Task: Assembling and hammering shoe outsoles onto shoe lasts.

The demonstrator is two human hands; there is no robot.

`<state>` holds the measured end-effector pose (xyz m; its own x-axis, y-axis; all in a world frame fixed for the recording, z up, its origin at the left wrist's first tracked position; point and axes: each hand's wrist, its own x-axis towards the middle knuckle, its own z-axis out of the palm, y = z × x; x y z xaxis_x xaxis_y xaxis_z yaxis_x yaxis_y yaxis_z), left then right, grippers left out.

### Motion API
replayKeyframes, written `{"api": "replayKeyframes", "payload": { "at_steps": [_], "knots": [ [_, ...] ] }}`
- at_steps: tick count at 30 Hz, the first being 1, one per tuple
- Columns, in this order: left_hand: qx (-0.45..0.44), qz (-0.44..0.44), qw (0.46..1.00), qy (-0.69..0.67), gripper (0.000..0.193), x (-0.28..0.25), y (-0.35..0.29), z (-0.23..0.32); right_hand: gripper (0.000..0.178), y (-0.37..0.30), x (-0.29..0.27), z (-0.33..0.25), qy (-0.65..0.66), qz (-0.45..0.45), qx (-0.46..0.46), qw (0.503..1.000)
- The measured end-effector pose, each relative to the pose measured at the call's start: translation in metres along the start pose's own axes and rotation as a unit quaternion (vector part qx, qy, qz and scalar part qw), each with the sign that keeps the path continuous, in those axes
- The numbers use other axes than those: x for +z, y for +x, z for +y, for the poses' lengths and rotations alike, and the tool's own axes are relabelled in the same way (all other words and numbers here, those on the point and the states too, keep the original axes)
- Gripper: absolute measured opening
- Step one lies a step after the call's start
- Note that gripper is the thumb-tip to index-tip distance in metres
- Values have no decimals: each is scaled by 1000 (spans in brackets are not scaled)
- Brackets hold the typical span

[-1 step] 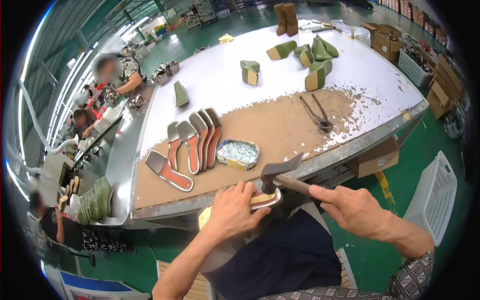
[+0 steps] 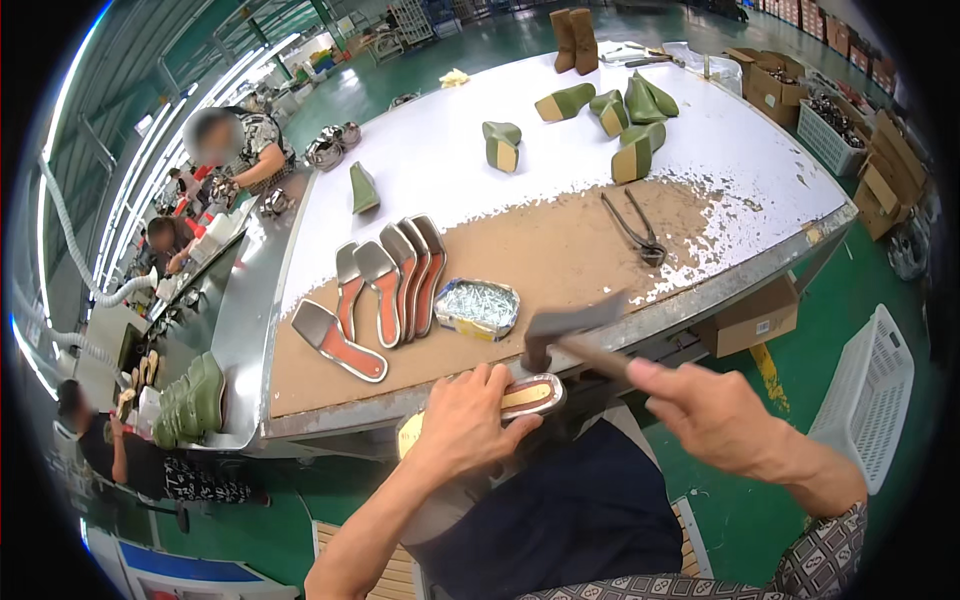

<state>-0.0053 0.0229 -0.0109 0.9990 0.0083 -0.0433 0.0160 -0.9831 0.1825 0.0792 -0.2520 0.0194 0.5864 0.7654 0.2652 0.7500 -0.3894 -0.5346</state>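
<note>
My left hand [image 2: 462,425] is wrapped over a shoe last with an insole [image 2: 535,394] on it, sole side up, just off the table's front edge. The toe or heel end with a pale rim sticks out past my fingers, and the rest lies under my palm. In my right hand [image 2: 715,420] is the wooden handle of a hammer [image 2: 572,328]. Its dark metal head, blurred by motion, hangs a little above the insole's exposed end. Beyond my left hand stands a small box of nails [image 2: 477,308]. Several orange and grey insoles [image 2: 340,345] lie to its left.
Pincers [image 2: 640,240] lie on the worn brown part of the table [image 2: 545,250]. Farther back are several green shoe lasts [image 2: 503,147] and brown boots [image 2: 574,42]. A white plastic crate [image 2: 862,395] stands at right. People work at the left [image 2: 250,150].
The hammer head has lifted off the insole's end, and my right hand has shifted slightly to the right. My left hand keeps its place on the last.
</note>
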Motion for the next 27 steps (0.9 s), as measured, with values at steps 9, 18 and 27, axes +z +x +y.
{"api": "replayKeyframes", "payload": {
  "at_steps": [9, 18, 27],
  "knots": [
    [12, 21, 1000, -17, 50, -1, 3, 1, 51, -10, 29, 15, -16, 13, -38, 999],
    [-8, 36, 999, -31, 52, 2, 0, -2, 48, -12, 31, 11, 13, -4, -34, 999],
    [-28, 54, 997, -39, 84, 3, -3, 1, 51, -22, 45, 2, 287, -45, 130, 948]
  ]
}}
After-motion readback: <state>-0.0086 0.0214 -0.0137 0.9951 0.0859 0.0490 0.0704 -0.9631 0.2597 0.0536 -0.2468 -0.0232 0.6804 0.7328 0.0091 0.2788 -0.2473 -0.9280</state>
